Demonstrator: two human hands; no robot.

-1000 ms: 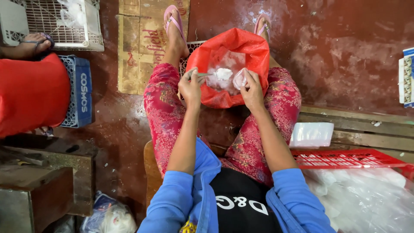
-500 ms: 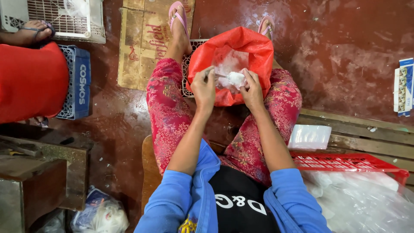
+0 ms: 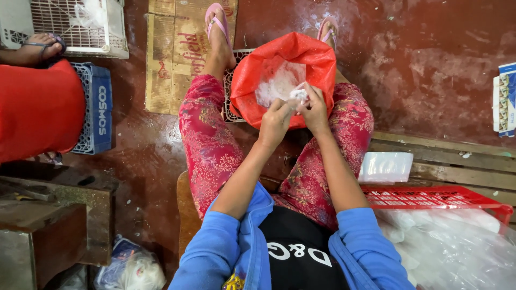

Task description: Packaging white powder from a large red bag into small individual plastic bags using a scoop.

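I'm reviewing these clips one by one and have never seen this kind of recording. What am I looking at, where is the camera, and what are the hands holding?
There is no machine here. The single view comes from a camera worn on a person's head, looking straight down at their own lap and floor. The person sits with legs apart. Their left hand and right hand meet over an open red plastic bag between the knees, pinching a small white plastic piece with the fingers. White material lies inside the bag. On the floor are flattened cardboard, a blue crate and a red crate. Another person's red clothing shows at the left.
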